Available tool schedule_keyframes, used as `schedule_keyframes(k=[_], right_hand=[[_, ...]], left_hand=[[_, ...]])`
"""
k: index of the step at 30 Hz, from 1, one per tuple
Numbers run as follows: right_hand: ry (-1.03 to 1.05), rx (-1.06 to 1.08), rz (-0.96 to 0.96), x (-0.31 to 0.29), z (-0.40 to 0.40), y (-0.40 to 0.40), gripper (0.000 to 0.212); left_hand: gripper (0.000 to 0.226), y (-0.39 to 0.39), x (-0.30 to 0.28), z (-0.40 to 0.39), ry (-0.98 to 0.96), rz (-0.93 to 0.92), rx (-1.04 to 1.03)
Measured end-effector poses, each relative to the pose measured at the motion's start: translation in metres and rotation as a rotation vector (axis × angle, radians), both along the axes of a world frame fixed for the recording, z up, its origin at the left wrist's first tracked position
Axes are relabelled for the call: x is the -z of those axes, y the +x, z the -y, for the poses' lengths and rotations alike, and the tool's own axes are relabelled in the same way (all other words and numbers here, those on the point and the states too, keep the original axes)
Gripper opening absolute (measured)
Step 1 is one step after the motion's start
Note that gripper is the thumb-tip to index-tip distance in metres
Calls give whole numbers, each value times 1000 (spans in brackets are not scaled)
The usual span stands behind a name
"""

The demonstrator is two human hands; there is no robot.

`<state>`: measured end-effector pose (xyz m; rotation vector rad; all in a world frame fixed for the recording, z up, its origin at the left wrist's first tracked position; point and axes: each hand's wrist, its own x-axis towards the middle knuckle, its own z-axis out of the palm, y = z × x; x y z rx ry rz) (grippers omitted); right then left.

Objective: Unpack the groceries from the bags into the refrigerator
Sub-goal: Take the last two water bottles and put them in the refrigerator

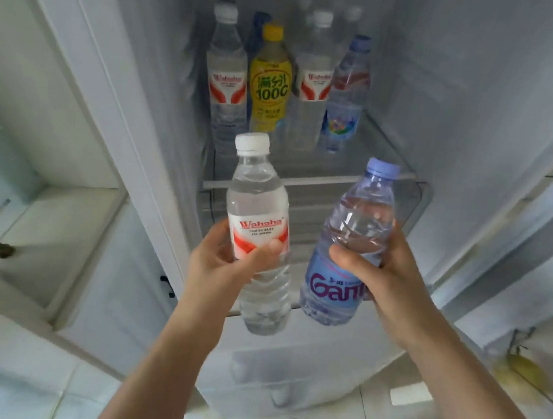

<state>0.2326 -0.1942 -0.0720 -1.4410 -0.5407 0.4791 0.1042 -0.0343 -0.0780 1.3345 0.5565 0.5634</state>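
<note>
Already, from the head view, part of the unpacking looked done: on the glass shelf [387, 152] inside the open refrigerator [451, 91] stood a row of bottles, a clear white-capped bottle [226, 77] toward the shelf's left edge, a yellow drink bottle [269, 82] just beside it, another white-capped water bottle [312, 83] next, and a blue-capped bottle [347, 94] nearest the shelf's right edge. More caps showed dimly behind them toward the back edge, too blurred to count.

Two bottles were not yet stowed. The left hand [225, 265] had its grip wrapped round the lower body of a Wahaha water bottle [257, 214], thumb across the red label, the bottle upright and leaning slightly left. The right hand [388, 272] had its grip closed round the middle of a blue Ganten bottle [350, 244], tilted a little to the right. Both bottles hung in the air in front of the shelf's front edge, near each other but apart, touching nothing else.

No grocery bags appeared in view, so how much remained could not be judged; at least these two bottles were left to place, and bare glass lay along the shelf's front edge.
</note>
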Motion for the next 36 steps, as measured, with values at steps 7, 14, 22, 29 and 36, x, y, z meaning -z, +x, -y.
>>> schedule_keyframes(k=[7,14,22,29,36], right_hand=[[86,-15,92,-38,-43,54,60],[172,-60,146,-61,-91,105,62],[218,20,232,-57,-127,141,66],[202,7,258,-43,-137,152,71],[170,12,282,-25,-143,160,73]], left_hand=[[54,64,-47,-26,59,122,-120],[44,123,-66,-69,239,202,-241],[67,154,-52,-101,359,225,-395],[64,158,-35,-109,314,207,-401],[57,165,-32,-110,307,215,-422]])
